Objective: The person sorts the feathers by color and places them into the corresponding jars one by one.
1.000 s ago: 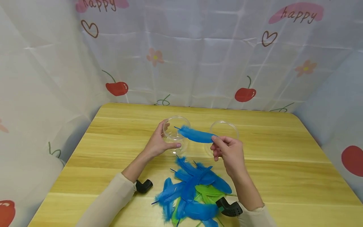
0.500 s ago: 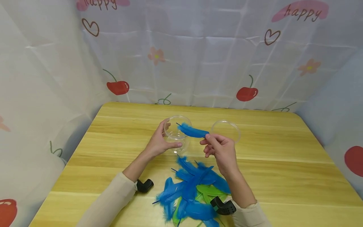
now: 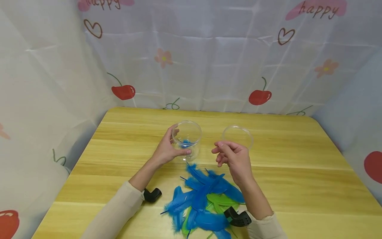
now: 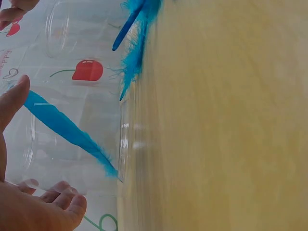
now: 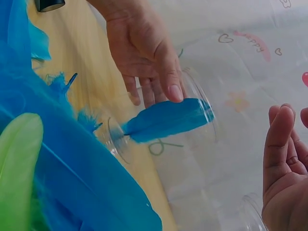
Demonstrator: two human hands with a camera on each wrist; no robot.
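A clear plastic cup (image 3: 194, 146) stands upright on the wooden table, and my left hand (image 3: 167, 149) grips its side with the thumb in front and the fingers behind. Inside the cup lies a blue feather (image 5: 168, 119), slanting from the base up to the rim in the right wrist view. My right hand (image 3: 237, 161) hovers to the right of this cup, fingers loosely bent and nothing between them. Closer to me, a loose pile of blue feathers (image 3: 200, 196) covers the table, with green feathers (image 3: 221, 199) among them.
A second clear cup (image 3: 238, 126) stands behind my right hand, partly hidden by it. Black wrist devices (image 3: 153, 195) sit by both sleeves. A white curtain (image 3: 206, 73) printed with cherries hangs at the table's far edge.
My right hand moved left with a blue feather, then let it go. The feather dropped into the cup that my left hand holds. The left hand stayed in place.
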